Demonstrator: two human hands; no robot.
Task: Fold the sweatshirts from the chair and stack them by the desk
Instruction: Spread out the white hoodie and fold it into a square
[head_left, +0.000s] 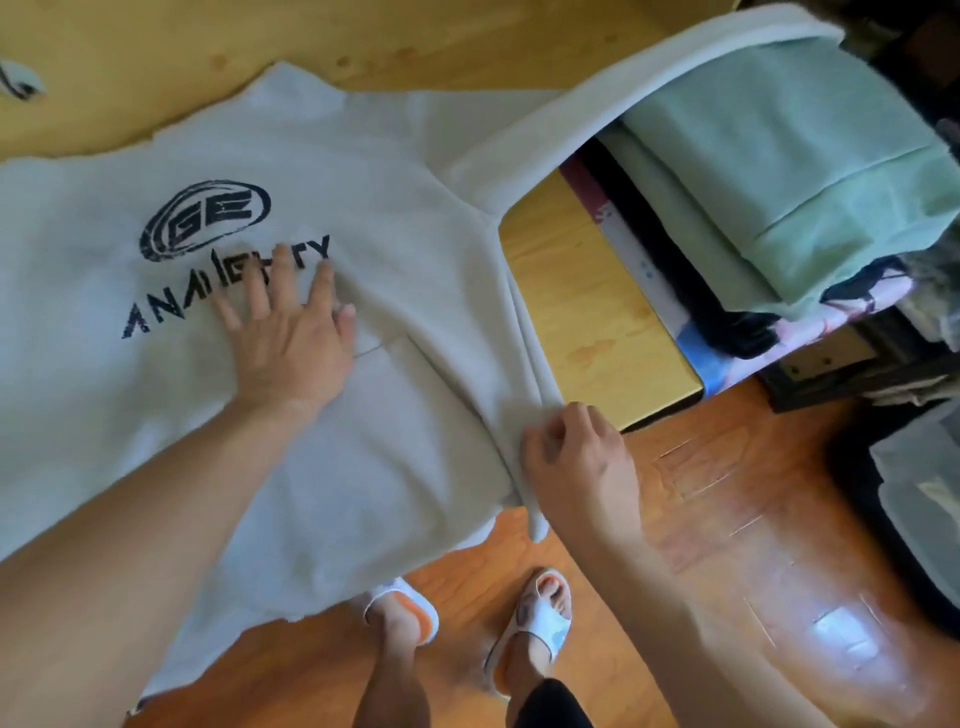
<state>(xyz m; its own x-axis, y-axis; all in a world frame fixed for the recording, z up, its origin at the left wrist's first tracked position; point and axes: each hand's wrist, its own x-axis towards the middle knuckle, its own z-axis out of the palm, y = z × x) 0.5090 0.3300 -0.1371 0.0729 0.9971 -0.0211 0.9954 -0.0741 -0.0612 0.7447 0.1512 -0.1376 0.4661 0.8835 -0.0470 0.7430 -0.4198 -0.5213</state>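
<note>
Folding the grey sweatshirt (291, 171) on the desk (587, 312): my left hand (291, 332) presses flat, fingers spread, on its print, while my right hand (576, 462) pinches the side edge overhanging the desk. Next, I judge, that edge swings inward. Green sweatshirts (789, 171) lie stacked at right; no containers I can make out.

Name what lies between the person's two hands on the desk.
In the head view, only grey sweatshirt fabric, creased, spans from the flat left hand to the right hand pinching its edge.
</note>
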